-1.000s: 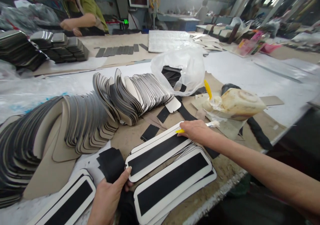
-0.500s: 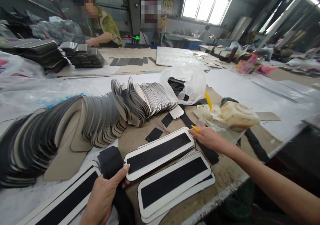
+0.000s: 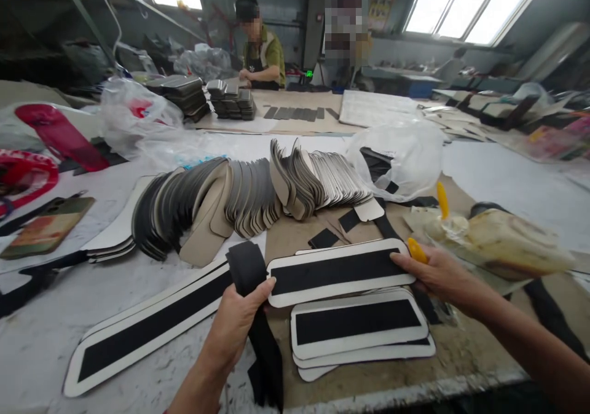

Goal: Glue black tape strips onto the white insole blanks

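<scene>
My left hand (image 3: 235,325) is closed on the left end of a white rounded panel (image 3: 332,294) with a black strip down its middle, thumb on top. At the other end, my right hand (image 3: 442,276) grips the same panel, its thumb on the strip's end. A yellow tool (image 3: 417,251), its kind unclear, is tucked in that right hand. Just below lies a small stack of similar panels (image 3: 364,352). Beside my left hand is a folded black strip (image 3: 246,266), its tail hanging down past the wrist. A longer white panel with a black strip (image 3: 152,331) lies at left.
A long row of curved pieces (image 3: 249,196) stands behind the panels. A plastic bag (image 3: 401,162) holds black pieces. A yellowed container (image 3: 511,242) with a yellow-handled tool (image 3: 442,200) stands right. A phone (image 3: 48,226) lies far left. Another person (image 3: 262,58) works across the table.
The view has swung left, bringing the phone and red items into sight. The held panel looks more level. My right thumb has moved onto its strip, where the hand was at the corner before.
</scene>
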{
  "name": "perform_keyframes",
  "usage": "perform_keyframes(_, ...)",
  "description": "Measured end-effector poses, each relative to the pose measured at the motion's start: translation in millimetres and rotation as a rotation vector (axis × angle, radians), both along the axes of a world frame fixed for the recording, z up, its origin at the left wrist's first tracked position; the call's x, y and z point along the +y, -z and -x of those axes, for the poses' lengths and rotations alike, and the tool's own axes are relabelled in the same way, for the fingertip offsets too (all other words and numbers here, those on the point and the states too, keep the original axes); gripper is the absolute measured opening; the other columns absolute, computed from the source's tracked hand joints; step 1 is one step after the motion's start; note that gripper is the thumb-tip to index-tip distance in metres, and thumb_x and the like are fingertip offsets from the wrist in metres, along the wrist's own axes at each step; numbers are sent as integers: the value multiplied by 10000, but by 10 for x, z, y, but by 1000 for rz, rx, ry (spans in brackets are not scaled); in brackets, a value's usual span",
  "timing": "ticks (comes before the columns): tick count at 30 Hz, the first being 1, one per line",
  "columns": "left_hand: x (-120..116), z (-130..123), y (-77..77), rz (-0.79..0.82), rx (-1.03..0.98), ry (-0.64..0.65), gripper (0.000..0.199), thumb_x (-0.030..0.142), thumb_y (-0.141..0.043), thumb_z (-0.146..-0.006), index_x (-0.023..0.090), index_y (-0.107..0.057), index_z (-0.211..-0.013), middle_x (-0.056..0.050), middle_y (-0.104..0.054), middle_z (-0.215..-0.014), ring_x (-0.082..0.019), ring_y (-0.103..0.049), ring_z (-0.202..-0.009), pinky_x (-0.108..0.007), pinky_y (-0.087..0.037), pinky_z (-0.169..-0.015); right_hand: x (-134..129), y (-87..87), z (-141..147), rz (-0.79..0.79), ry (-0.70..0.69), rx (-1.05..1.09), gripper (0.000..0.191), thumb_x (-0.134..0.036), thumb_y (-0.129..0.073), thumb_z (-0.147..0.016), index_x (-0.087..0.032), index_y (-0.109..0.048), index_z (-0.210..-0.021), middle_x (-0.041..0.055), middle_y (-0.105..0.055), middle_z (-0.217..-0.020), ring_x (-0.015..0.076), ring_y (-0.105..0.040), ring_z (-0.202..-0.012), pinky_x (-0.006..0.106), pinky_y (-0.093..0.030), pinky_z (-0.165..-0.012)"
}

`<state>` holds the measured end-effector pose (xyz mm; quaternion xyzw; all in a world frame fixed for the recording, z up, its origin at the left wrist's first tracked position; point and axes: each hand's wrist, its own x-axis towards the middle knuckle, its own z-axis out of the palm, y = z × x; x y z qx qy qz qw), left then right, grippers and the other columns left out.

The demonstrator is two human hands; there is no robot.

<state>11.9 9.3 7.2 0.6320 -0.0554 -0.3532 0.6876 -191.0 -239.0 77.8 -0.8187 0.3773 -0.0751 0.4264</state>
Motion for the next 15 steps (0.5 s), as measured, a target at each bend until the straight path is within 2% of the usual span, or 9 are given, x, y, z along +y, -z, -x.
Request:
perform_keyframes(6, 0, 40, -43, 35, 125, -62, 544, 417, -886, -459, 78, -685, -835, -90, -700, -774, -196, -619, -655, -277, -530, -607, 104, -89, 18, 54, -58, -56, 530, -728, -528, -704, -229, -430, -556, -45, -393, -426, 120, -350, -396, 264, -287, -391)
perform_keyframes(15, 19, 120, -76, 53, 151, -94, 533, 374, -908, -437, 89, -683, -827, -59, -707, -744, -172, -623, -613, -240, -533, -564, 101, -42, 164, -24, -15, -80, 536, -733, -562, -698, -220, -448, -592, -54, -396, -421, 107, -333, -382, 252, -239, -363)
